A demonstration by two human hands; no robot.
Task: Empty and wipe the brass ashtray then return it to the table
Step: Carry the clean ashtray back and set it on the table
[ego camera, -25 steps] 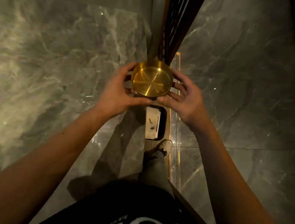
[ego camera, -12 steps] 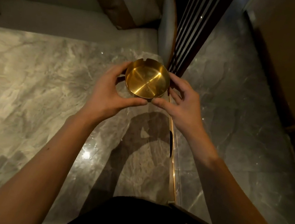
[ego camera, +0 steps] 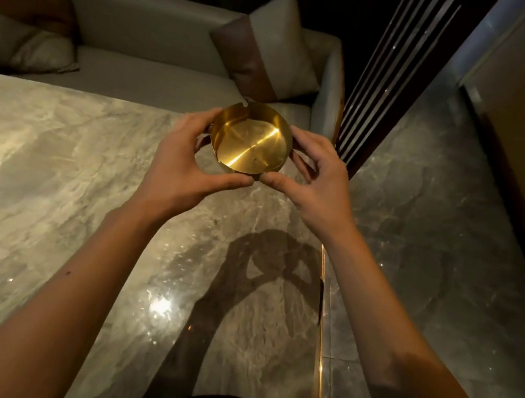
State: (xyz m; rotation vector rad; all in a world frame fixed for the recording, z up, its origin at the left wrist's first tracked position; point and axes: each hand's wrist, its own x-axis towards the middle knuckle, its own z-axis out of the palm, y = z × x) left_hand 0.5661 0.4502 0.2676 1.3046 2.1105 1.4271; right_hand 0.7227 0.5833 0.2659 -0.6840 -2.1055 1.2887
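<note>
Both bare forearms reach forward, left hand (ego camera: 179, 164) and right hand (ego camera: 318, 180) cupped facing each other, thumbs nearly touching in front, fingers curled around the ashtray (ego camera: 250, 141) held between them.

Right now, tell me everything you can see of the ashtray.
The ashtray is a round, shallow, brass-coloured metal dish with a flat shiny bottom, a low straight wall and small notches in its rim. It looks empty and clean. It is held above the marble table, tilted toward the camera, mouth up. The left hand and right hand grip its wall from either side.
</note>
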